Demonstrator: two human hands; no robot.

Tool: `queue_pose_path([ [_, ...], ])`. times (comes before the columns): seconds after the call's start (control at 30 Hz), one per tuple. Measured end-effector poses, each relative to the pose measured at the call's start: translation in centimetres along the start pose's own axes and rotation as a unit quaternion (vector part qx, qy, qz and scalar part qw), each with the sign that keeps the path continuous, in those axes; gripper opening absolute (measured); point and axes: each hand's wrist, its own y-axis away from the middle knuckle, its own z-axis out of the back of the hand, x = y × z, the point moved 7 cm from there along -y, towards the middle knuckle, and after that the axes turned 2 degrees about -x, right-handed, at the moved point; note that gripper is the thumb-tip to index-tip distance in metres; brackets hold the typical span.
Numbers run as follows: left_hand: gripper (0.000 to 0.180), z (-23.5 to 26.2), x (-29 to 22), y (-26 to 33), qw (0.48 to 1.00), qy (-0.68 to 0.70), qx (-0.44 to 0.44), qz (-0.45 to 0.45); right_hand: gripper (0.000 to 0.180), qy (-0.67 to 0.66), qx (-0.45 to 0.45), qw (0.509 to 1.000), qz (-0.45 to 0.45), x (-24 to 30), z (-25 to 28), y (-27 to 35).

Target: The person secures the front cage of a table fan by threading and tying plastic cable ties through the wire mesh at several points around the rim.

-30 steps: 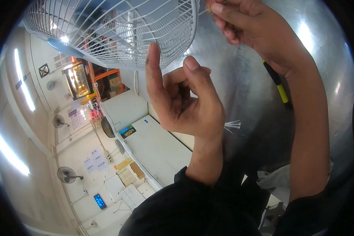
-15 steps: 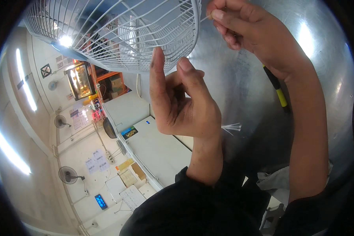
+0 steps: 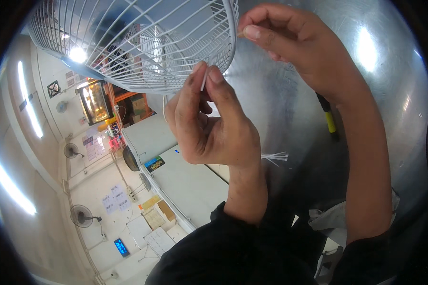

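A large white wire fan guard stands at the upper left, its rim facing my hands. My left hand is closed in a pinch just below the guard, with a thin white cable tie between thumb and index finger. At the guard's outer rim, my right hand has thumb and fingers pressed together; what sits between those fingertips is too small to make out. More white cable ties lie in a loose bunch on the metal table, beyond my left wrist.
A black-and-yellow tool handle lies partly under my right forearm. A grey cloth rests near my right elbow. Left of my left arm is a pale chest-like cabinet; wall fans hang farther off.
My left thumb and index finger have closed from spread apart into a pinch on the cable tie. My right hand has shifted slightly left and down along the guard's rim.
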Motion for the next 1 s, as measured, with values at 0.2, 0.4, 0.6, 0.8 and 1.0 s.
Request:
queue_pose_path([
  [0.2, 0.015, -1.2, -1.6, -0.2, 0.981, -0.036, 0.043, -0.185, 0.011, 0.151, -0.102, 0.966, 0.183, 1.2, 1.4, 1.2],
  [0.4, 0.019, -2.6, -2.3, -1.1, 0.907, -0.135, 0.212, -0.337, 0.011, 0.083, -0.097, 0.989, 0.080, 0.1, 1.5, 1.6],
  [0.6, 0.022, -2.5, -3.2, -2.5, 0.867, -0.172, 0.191, -0.427, 0.013, 0.147, -0.105, 0.980, 0.087, 0.3, 2.1, 1.7],
  [0.8, 0.016, -2.7, -2.6, -2.1, 0.849, -0.216, 0.186, -0.444, 0.014, 0.099, -0.094, 0.988, 0.071, 0.1, 2.0, 1.5],
  [1.0, 0.019, -2.7, -2.2, -2.2, 0.851, -0.217, 0.158, -0.452, 0.015, 0.102, -0.095, 0.987, 0.085, -0.1, 1.8, 1.4],
])
